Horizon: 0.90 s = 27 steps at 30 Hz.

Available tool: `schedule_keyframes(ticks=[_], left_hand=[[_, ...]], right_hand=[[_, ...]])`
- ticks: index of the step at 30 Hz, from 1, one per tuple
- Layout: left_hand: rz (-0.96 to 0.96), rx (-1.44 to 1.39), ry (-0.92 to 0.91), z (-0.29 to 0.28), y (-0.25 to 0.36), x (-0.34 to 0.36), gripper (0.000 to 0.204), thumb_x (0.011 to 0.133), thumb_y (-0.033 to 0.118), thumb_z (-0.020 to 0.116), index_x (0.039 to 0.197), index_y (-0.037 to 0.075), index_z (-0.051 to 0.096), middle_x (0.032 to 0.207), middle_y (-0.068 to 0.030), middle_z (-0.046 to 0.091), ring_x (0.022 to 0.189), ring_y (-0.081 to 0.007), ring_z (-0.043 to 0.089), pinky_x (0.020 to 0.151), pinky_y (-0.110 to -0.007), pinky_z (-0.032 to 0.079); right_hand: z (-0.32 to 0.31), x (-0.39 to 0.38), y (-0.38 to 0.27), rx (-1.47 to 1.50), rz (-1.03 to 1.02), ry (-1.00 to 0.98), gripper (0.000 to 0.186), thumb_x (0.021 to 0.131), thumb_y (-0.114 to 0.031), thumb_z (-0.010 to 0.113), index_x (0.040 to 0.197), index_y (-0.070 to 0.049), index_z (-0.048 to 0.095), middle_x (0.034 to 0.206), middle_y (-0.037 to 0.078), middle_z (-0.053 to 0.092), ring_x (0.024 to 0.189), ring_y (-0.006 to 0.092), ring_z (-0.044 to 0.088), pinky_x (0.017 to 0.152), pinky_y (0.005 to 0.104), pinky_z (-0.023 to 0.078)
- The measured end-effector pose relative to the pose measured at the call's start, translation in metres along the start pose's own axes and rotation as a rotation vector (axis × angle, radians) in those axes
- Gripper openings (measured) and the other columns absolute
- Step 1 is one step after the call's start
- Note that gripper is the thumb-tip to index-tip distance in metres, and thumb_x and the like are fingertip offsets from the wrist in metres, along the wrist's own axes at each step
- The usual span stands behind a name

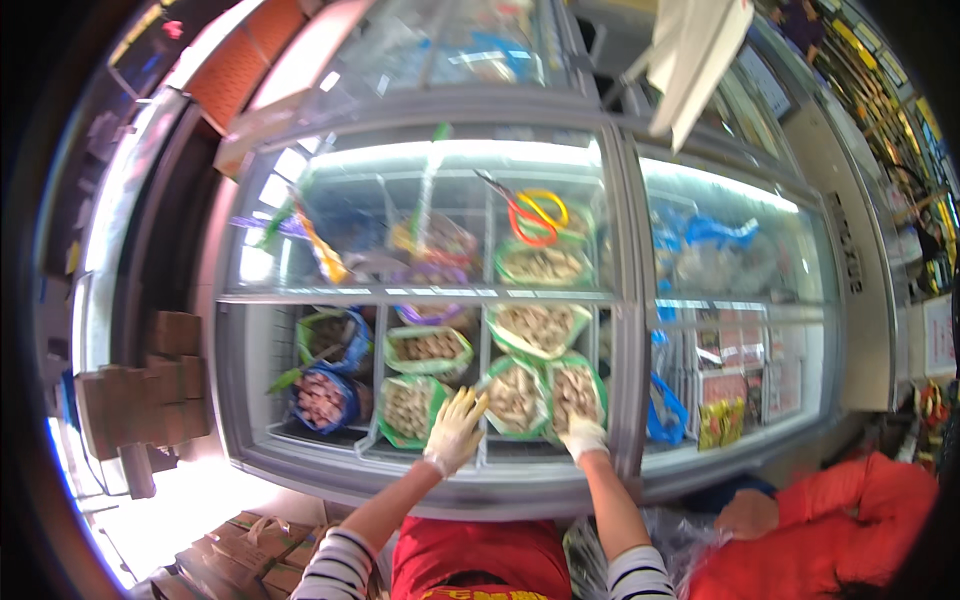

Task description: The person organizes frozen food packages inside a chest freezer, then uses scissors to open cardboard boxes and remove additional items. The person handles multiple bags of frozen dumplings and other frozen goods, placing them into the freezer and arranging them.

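- The right front bag [576, 385], green-rimmed and filled with pale, lumpy pieces, stands open in the front row of a chest freezer.
- The right hand [582, 436], in a whitish glove, is at the near edge of this bag, its fingers pointing down; the fingertips are hidden, so whether its grip is clenched or released cannot be told.
- The middle front bag [514, 395], with longer pale pieces, stands just beside it on the left.
- The left hand [456, 432], also gloved, has its fingers stretched forward between the middle bag and the left front bag [406, 408]; whether its grip grasps a bag edge cannot be told.
- Behind them stand a green bag of brownish pieces [430, 347] and another green bag of pale pieces [538, 328].
- Farther left, a blue bag [321, 399] holds pinkish chunks.
- Scissors [516, 218] with red and yellow handles lie over the sliding glass lid [375, 215].
- In the right-hand section are a blue plastic bag [665, 410] and yellow-green packets [722, 424].
- Outside, cardboard boxes [165, 390] are stacked on the left; a co-worker's red sleeve [850, 490] shows at lower right.
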State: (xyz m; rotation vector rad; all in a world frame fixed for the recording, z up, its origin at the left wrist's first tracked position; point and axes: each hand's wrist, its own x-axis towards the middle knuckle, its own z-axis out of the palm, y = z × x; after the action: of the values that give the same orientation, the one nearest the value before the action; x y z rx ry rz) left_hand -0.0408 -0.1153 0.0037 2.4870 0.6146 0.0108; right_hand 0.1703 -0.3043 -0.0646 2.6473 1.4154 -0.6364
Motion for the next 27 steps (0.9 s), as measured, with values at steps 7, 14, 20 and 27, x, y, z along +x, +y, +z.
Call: schedule_keyframes(ticks=[7, 14, 20, 27], left_hand=[[-0.591, -0.185, 0.452, -0.066, -0.032, -0.165, 0.02, 0.076, 0.015, 0.071, 0.09, 0.005, 0.06, 0.09, -0.0126, 0.063, 0.088, -0.0337, 0.06, 0.078, -0.041, 0.046], [-0.915, -0.369, 0.615, -0.069, -0.05, -0.247, 0.024, 0.083, 0.019, 0.067, 0.069, 0.002, 0.058, 0.064, -0.0135, 0.061, 0.061, -0.0271, 0.061, 0.06, -0.037, 0.047], [-0.677, -0.489, 0.602, -0.102, -0.128, -0.276, 0.012, 0.086, 0.013, 0.06, 0.091, 0.006, 0.068, 0.084, -0.0119, 0.066, 0.08, -0.0258, 0.065, 0.072, -0.034, 0.051], [-0.779, -0.4, 0.657, -0.205, -0.237, -0.282, 0.04, 0.084, 0.012, 0.063, 0.121, 0.001, 0.053, 0.11, -0.0177, 0.058, 0.098, -0.0295, 0.059, 0.086, -0.036, 0.047]], right_hand=[[-0.039, -0.023, -0.066, 0.487, -0.043, 0.197, 0.023, 0.088, -0.028, 0.057, 0.085, -0.005, 0.062, 0.07, 0.02, 0.063, 0.069, 0.0396, 0.062, 0.06, 0.0481, 0.048], [-0.075, -0.014, -0.214, 0.835, -0.364, 0.081, 0.032, 0.087, -0.026, 0.065, 0.112, -0.005, 0.061, 0.101, 0.017, 0.065, 0.089, 0.0323, 0.064, 0.075, 0.0383, 0.051], [-0.207, 0.187, -0.221, 0.783, -0.162, 0.786, 0.053, 0.091, -0.02, 0.057, 0.139, -0.006, 0.041, 0.138, 0.02, 0.046, 0.13, 0.0337, 0.042, 0.109, 0.04, 0.032], [-0.232, 0.283, -0.137, -0.107, 0.479, 0.449, 0.067, 0.079, -0.038, 0.069, 0.138, -0.014, 0.044, 0.124, 0.017, 0.052, 0.114, 0.0333, 0.053, 0.089, 0.0471, 0.046]])
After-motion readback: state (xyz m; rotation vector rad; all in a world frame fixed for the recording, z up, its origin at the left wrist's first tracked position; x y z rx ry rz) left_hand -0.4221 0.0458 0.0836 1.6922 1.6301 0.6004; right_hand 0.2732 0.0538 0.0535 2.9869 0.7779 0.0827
